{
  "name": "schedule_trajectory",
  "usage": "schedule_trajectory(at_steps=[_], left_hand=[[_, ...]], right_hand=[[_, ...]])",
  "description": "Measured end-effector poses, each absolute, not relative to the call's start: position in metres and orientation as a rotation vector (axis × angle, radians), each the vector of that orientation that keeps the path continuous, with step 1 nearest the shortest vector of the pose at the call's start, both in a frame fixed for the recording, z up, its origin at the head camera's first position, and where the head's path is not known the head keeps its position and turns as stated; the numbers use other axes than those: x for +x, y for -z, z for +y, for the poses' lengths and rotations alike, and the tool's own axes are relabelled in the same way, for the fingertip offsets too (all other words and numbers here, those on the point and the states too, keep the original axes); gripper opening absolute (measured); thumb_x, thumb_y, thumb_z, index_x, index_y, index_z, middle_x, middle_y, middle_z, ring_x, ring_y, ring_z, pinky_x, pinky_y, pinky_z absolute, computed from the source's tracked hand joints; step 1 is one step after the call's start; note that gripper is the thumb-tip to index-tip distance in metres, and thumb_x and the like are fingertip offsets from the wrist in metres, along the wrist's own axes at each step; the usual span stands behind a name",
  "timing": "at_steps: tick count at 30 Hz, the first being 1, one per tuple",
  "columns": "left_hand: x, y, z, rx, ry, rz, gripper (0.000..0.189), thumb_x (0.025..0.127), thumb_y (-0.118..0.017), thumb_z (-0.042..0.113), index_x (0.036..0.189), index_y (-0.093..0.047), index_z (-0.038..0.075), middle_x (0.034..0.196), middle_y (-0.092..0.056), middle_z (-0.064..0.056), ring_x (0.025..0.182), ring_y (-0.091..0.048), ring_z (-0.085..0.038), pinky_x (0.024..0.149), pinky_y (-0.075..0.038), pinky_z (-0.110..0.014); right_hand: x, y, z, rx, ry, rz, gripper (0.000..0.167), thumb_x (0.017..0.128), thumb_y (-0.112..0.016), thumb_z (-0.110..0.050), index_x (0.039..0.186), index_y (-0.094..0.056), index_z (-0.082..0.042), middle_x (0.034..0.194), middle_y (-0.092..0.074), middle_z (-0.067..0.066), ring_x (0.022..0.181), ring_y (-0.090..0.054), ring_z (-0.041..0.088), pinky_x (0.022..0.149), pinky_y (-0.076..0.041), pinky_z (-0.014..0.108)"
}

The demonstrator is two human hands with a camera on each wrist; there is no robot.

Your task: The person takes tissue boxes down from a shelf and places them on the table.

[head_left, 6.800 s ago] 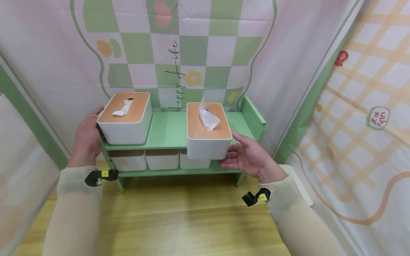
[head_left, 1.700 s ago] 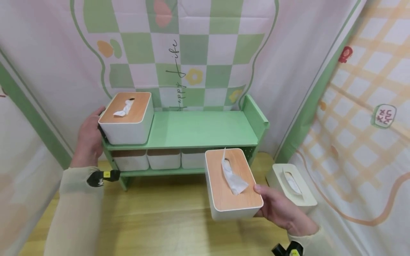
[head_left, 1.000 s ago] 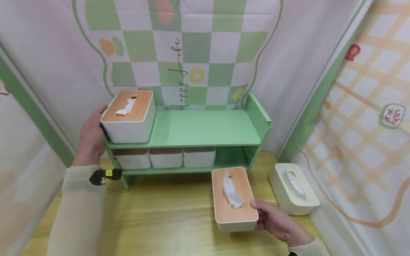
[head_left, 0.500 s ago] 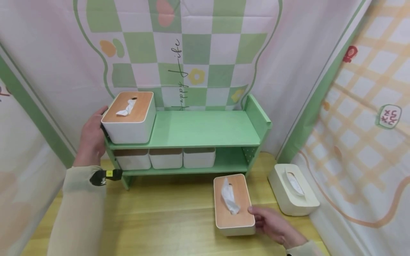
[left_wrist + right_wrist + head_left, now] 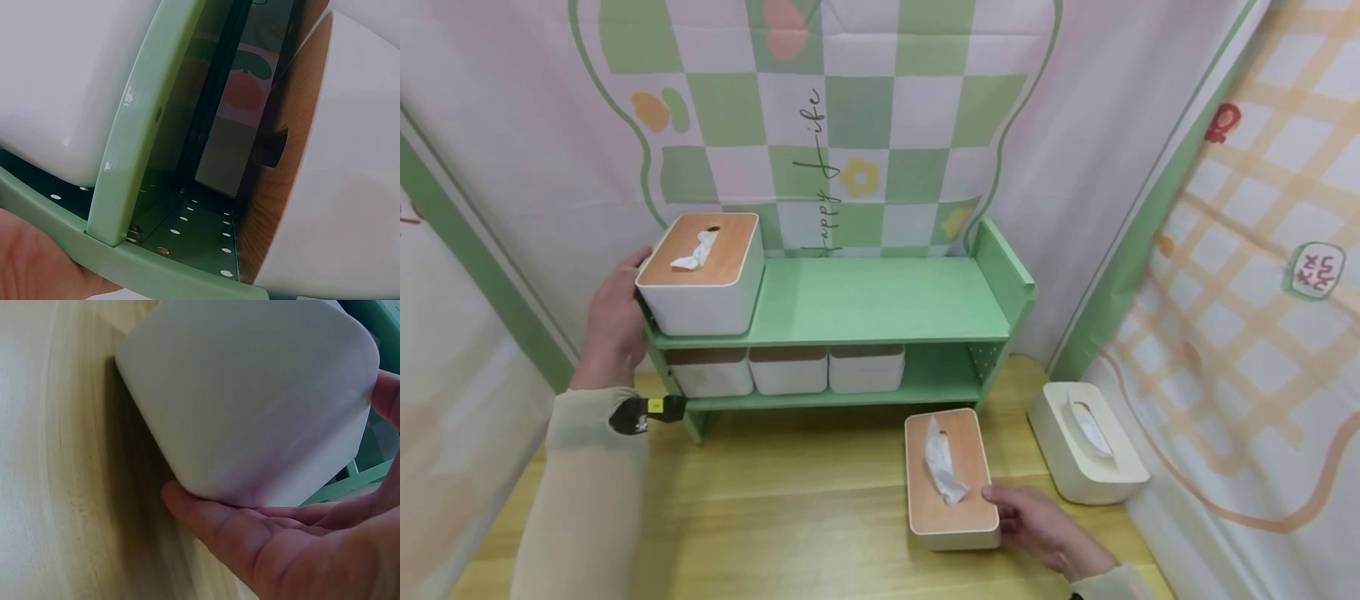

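Observation:
A tissue box (image 5: 951, 471) with a wood-toned lid and white sides is low over the wooden floor in front of the shelf, a tissue poking from its slot. My right hand (image 5: 1037, 525) holds its near right side, thumb at the lid's edge. In the right wrist view, fingers (image 5: 219, 525) lie along the white box's lower edge. My left hand (image 5: 616, 312) rests against the left side of the green two-tier shelf (image 5: 880, 300), beside another wood-lidded tissue box (image 5: 703, 283) on top. Its fingertips are hidden; the left wrist view shows only part of the palm.
Several white boxes (image 5: 790, 371) stand on the shelf's lower tier. An all-cream tissue box (image 5: 1086, 446) sits on the floor at right. Patterned curtains (image 5: 850, 108) hang behind and at both sides. Bare wood floor (image 5: 760, 517) lies in front.
The right hand has brought the wood-lidded box from in front of the shelf's top tier down and toward me, low over the floor. Over the last half second it barely moves. The left hand stays.

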State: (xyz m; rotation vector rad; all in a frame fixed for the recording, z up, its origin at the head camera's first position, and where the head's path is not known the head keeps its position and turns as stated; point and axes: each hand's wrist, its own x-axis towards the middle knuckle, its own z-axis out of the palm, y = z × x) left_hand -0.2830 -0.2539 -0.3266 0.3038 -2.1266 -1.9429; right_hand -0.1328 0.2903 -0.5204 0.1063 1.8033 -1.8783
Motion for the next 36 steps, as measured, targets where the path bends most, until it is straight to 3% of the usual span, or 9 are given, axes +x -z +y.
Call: schedule_trajectory(at_steps=[5,22,31,36], left_hand=[[-0.2826,0.3262,-0.2531,0.300,1.938,-2.124,0.049,0.109,-0.024,0.031,0.157,-0.031,0.030,0.163,-0.021,0.009,0.147,-0.021,-0.026,0.116,-0.024,-0.042],[-0.2824,0.3246,-0.2542,0.305,1.930,-2.129,0.048,0.109,-0.024,0.031,0.156,-0.032,0.033,0.162,-0.020,0.010,0.147,-0.020,-0.025,0.116,-0.024,-0.042],[-0.2823,0.3245,-0.2536,0.304,1.937,-2.148,0.049,0.109,-0.024,0.033,0.157,-0.030,0.033,0.163,-0.020,0.010,0.147,-0.021,-0.025,0.116,-0.025,-0.042],[-0.2821,0.3241,-0.2538,0.294,1.953,-2.129,0.049,0.109,-0.025,0.033,0.157,-0.030,0.032,0.163,-0.019,0.007,0.147,-0.021,-0.026,0.116,-0.025,-0.042]], right_hand=[[-0.1326,0.5195,0.2900,0.156,1.894,1.791,0.040,0.100,-0.056,-0.025,0.119,-0.062,0.010,0.097,-0.071,0.010,0.089,-0.066,0.022,0.083,-0.055,0.037],[-0.1307,0.5185,0.2951,0.178,1.906,1.798,0.027,0.097,-0.059,-0.028,0.108,-0.066,-0.004,0.097,-0.069,0.009,0.087,-0.063,0.022,0.078,-0.053,0.037],[-0.1276,0.5152,0.2949,0.161,1.879,1.841,0.026,0.099,-0.057,-0.026,0.106,-0.068,-0.004,0.095,-0.072,0.009,0.087,-0.065,0.023,0.080,-0.052,0.039],[-0.1288,0.5158,0.2948,0.141,1.824,1.945,0.041,0.100,-0.055,-0.018,0.124,-0.053,0.015,0.093,-0.072,0.009,0.083,-0.066,0.021,0.076,-0.053,0.037]])
